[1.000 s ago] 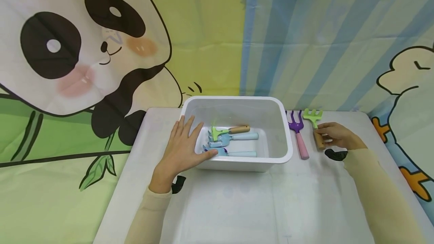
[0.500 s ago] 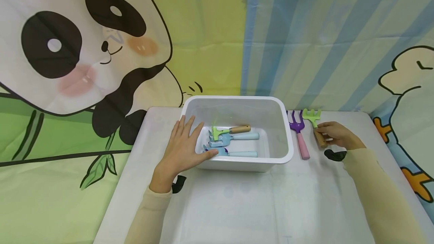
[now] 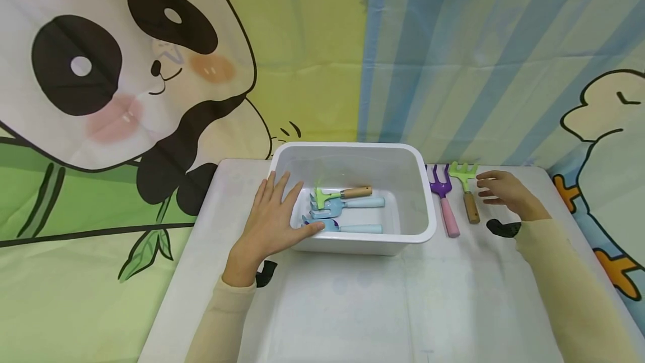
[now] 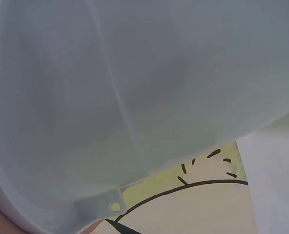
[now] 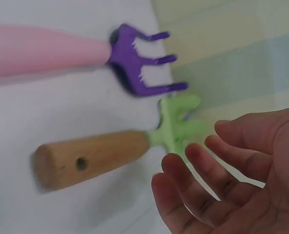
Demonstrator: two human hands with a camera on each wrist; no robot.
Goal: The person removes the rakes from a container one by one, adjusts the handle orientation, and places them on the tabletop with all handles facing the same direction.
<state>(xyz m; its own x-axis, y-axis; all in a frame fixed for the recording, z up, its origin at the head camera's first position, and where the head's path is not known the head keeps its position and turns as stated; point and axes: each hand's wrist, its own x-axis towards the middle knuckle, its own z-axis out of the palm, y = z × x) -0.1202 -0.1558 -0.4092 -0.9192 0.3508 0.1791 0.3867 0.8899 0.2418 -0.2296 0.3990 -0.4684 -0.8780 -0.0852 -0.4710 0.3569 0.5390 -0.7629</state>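
Note:
My left hand [image 3: 272, 217] rests with spread fingers on the left front rim of a white plastic bin [image 3: 347, 245]. In the left wrist view the bin's wall [image 4: 134, 97] fills most of the picture. My right hand [image 3: 509, 192], loosely bent and holding nothing, is just right of a small green hand rake [image 3: 471, 206] with a wooden handle. The right wrist view has the fingertips [image 5: 173, 165] close to the rake's green head [image 5: 171, 126]. Left of that rake lies a purple hand fork [image 3: 447, 212] with a pink handle, tines toward the back.
Inside the bin lie another green rake [image 3: 356, 192] with a wooden handle and two light blue tools, a fork [image 3: 365, 202] and one lower tool [image 3: 360, 229] partly behind my left thumb. A printed panda curtain [image 3: 302, 71] hangs behind the white table [image 3: 353, 307].
My right hand has let go of the green rake's wooden handle and moved slightly right and back. The rake lies on the table beside the purple fork. My left hand stays put.

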